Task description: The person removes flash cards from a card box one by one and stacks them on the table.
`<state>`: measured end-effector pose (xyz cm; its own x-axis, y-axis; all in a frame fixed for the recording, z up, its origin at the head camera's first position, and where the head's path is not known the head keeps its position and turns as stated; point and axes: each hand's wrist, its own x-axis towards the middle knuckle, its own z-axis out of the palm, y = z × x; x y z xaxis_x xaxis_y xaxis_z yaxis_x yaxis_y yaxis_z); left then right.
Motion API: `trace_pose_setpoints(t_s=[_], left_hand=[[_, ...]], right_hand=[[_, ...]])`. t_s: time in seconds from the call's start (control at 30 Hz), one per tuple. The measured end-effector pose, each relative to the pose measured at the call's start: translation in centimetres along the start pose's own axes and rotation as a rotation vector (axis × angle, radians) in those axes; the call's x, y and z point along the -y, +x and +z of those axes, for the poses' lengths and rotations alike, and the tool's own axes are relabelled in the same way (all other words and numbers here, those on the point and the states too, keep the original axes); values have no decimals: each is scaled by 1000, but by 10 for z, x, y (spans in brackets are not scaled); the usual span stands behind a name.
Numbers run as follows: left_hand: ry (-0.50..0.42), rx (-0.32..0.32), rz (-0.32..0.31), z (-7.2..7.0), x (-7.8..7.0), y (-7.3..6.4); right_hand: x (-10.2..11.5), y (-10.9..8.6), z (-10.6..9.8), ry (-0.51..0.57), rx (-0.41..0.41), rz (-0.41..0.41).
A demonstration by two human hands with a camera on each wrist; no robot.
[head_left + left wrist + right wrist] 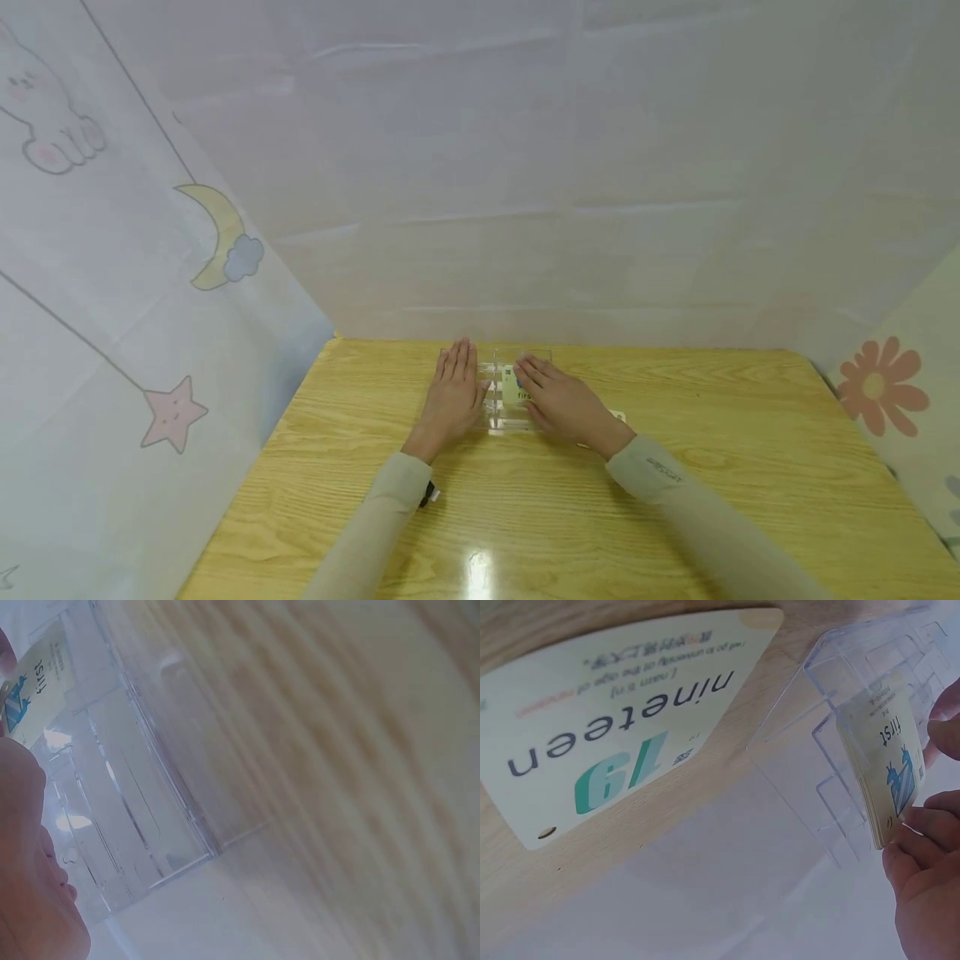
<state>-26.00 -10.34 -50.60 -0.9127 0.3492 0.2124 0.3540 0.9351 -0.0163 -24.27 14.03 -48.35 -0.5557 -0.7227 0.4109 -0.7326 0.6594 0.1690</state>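
A clear plastic stepped holder stands near the table's far edge, between my hands. Several stacked flash cards lean in its right part; the front one reads "first" above a blue picture. My left hand lies along the holder's left side, fingers straight and together, thumb toward the middle. From the right, my right hand reaches over the cards, its extended fingers touching their edge and covering part of the front card. Under my right wrist a "nineteen" flash card lies on the table, mostly hidden in the head view.
The wood-grain table meets a pale cloth backdrop right behind the holder. Printed side cloths hang at the left and right. A small black item with a white tag shows beside the left sleeve cuff.
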Motion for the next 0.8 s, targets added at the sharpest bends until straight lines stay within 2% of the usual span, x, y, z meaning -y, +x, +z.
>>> trace_pose_setpoints(t_s=[0.2,0.5,0.8], left_hand=[[9,1,4,0,0,0],[6,4,-1,0,0,-1],[-5,8,-4,-1,0,-1]], right_hand=[[1,1,2,-23,11,12],[1,2,8,-75,-21,-11],[0,2,14,-90,-3,-6]])
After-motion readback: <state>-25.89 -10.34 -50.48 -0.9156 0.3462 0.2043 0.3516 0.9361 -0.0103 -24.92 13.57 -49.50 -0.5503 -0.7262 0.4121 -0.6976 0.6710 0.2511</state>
